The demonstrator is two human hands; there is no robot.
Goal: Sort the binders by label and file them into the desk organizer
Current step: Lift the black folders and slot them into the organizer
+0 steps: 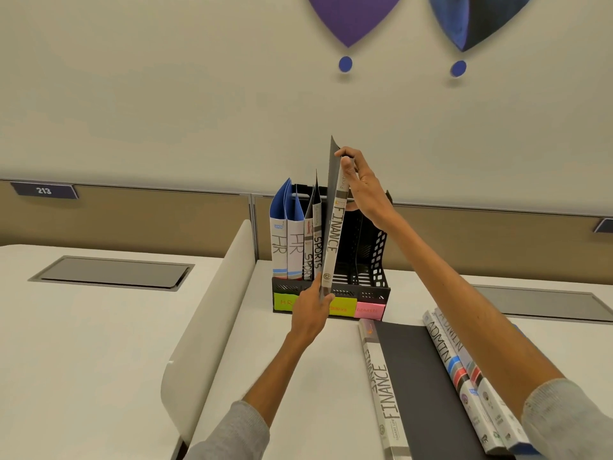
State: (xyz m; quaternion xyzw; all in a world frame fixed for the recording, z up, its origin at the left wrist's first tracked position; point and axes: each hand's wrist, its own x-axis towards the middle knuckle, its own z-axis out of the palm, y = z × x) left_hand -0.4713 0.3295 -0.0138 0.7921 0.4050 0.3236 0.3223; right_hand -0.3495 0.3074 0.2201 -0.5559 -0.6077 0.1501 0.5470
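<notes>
FINANCE binder [331,247] upright, above left hand [310,310], below right hand [363,187], just before desk organizer [378,257]. Left pinches bottom corner; right grips spine top. Likely light, thin, flexible covers: hold both ends.

- Illum.: bright, even, diffuse; source overhead, outside frame.
- Shadows: soft, low contrast. Blue dot [345,64] on wall [166,94] throws faint shadow just below itself; organizer [374,257] interior reads dark.
- Exposure: desk top [83,343] renders near white, min. surface detail.
- Focus: ctr sharp; lettering on held binder [332,240] legible. Writing on sticky labels [367,309] faint, hard to read.
- Distortion: wide-angle; partition rail [149,186] bows, desk edges splay toward frame corners.
- Edges: sleeve [570,423] at btm right slightly soft; number plate [43,190] at left slightly smeared.
</notes>
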